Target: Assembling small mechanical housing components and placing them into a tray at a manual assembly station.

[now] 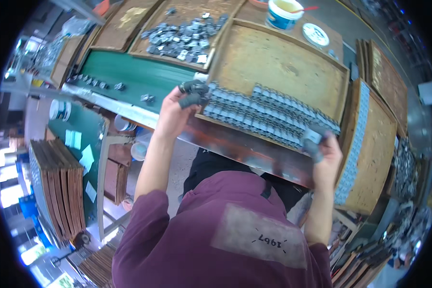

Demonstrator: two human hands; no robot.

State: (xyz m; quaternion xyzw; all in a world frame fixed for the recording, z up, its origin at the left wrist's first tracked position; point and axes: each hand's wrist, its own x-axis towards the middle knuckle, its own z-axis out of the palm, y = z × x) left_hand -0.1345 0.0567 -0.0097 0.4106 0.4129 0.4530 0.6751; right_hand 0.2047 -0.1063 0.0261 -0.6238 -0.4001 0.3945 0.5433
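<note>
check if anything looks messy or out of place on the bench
Mostly orderly: the small grey parts sit in neat rows on the wooden tray between the left hand and right hand. The loose heap of parts on the far tray and a few strays on the green belt look untidy.

Rough wooden tray (278, 60), shiny metal parts (269, 115), matt green belt (129, 74)

A wooden tray (283, 62) carries rows of small grey parts (269, 115).
</note>
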